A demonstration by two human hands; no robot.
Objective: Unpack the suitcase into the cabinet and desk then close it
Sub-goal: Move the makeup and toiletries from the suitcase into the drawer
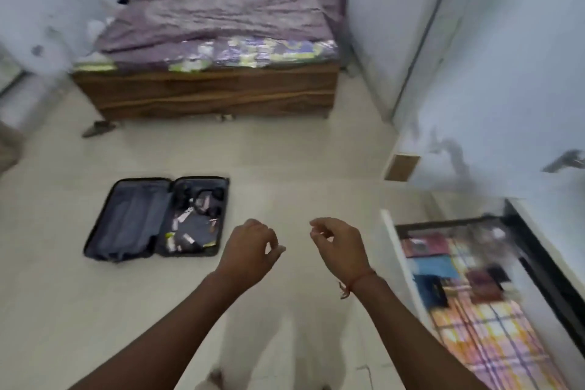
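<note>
Both hands out front, left hand (pixel 250 250) and right hand (pixel 338 245) loosely curled, holding nothing, open drawer (pixel 391 250) at right with folded items, suitcase (pixel 156 218) lying open on floor beyond, small items in its right half, bed (pixel 209 57) farthest.

blurred: suitcase (pixel 156 218) contents, small, unreadable | cabinet (pixel 493 294) shelf items smeared, cut off right

Bare floor (pixel 285 187) between suitcase (pixel 158 218) and drawer (pixel 387 231) — unobstructed.
</note>
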